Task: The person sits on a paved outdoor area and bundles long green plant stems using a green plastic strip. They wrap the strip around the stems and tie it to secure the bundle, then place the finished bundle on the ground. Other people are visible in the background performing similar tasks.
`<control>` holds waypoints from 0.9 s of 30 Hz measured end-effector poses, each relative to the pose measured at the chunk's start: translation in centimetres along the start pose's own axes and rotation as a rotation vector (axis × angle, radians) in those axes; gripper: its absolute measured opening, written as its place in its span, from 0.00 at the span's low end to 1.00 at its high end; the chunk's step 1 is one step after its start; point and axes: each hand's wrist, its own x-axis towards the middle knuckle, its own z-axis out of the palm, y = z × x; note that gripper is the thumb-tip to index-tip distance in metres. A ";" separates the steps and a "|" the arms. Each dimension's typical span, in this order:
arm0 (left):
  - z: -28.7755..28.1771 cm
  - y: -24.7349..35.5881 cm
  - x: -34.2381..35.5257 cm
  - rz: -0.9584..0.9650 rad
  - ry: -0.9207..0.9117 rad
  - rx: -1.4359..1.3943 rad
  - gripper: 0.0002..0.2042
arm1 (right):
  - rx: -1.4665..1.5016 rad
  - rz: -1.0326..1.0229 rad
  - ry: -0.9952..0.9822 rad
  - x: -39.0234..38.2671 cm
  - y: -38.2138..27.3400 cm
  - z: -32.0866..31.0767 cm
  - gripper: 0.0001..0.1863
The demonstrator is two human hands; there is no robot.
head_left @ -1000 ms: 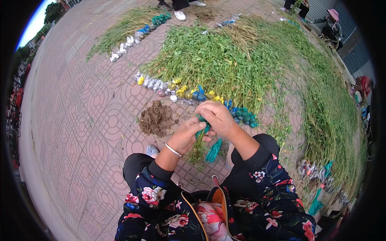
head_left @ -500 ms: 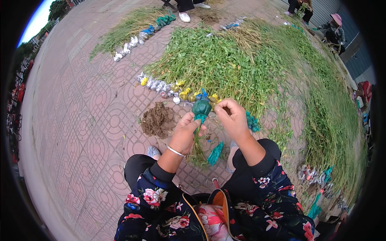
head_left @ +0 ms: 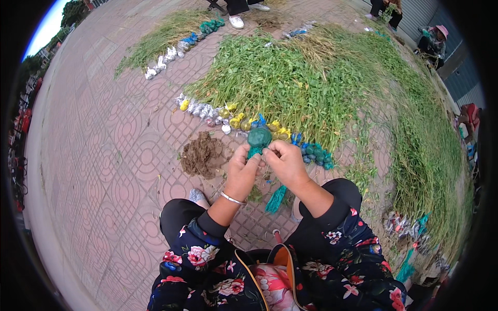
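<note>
both hands (head_left: 242, 171) pinch one bulging green bag (head_left: 259, 137), contents hidden.

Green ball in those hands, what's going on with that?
A person's left hand grips the green wrapped ball below its round top, and the right hand pinches beside it. Green strips lie on the paving nearer the person. Brown soil sits to the left; ahead, wrapped bundles line the near edge of spread green plants.
</note>
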 end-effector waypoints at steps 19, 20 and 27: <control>-1.2 -0.1 0.9 -0.046 0.139 -0.120 0.03 | -0.394 -0.523 -0.134 -0.7 -2.2 -0.3 0.06; -1.4 -0.4 1.1 -0.025 0.146 -0.079 0.03 | -0.434 -0.546 -0.160 -0.9 -2.4 -0.4 0.07; -2.3 -2.3 2.1 0.145 0.143 0.231 0.06 | -0.579 -0.602 -0.181 -1.0 -2.2 -0.5 0.06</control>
